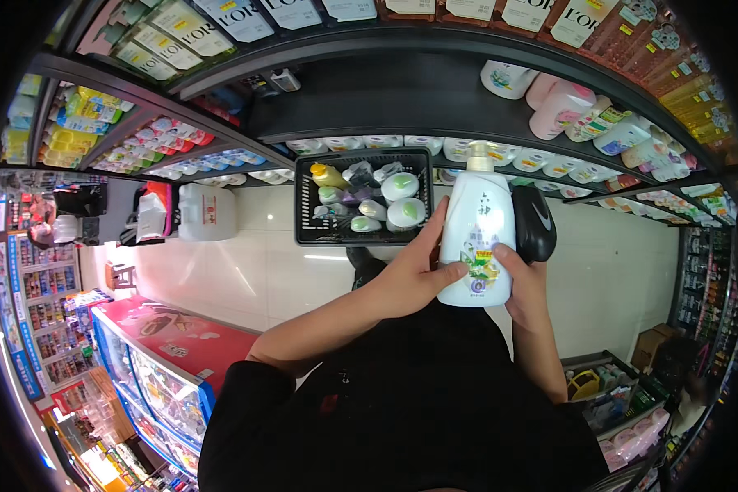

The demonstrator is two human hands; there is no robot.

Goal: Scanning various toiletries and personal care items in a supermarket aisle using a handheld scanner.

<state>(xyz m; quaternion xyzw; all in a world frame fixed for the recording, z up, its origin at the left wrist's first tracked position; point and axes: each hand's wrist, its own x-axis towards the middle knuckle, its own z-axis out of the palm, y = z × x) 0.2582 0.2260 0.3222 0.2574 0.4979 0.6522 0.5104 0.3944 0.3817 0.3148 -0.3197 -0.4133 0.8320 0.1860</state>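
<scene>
A white pump bottle (476, 237) with a cream pump head is held upright between my two hands. Its front label faces up at me and bears writing, a flower print and a small yellow sticker. My left hand (418, 270) grips the lower left side, thumb across the front. On the lower right side, my right hand (523, 277) presses its thumb near the label; its other fingers are mostly hidden. Just right of the bottle shows a rounded black object (534, 224) with a pale curved mark, perhaps a shoe. Left of the bottle is a black plastic basket (301, 212) holding several bottles.
A dark shelf (375, 98) runs ahead, with bottles (563, 111) along its right part and more below. A white jerrycan (206, 212) stands on the tiled floor (264, 270) at left. Behind it are a red-topped display freezer (184, 332) and, at lower right, a loaded crate (596, 387).
</scene>
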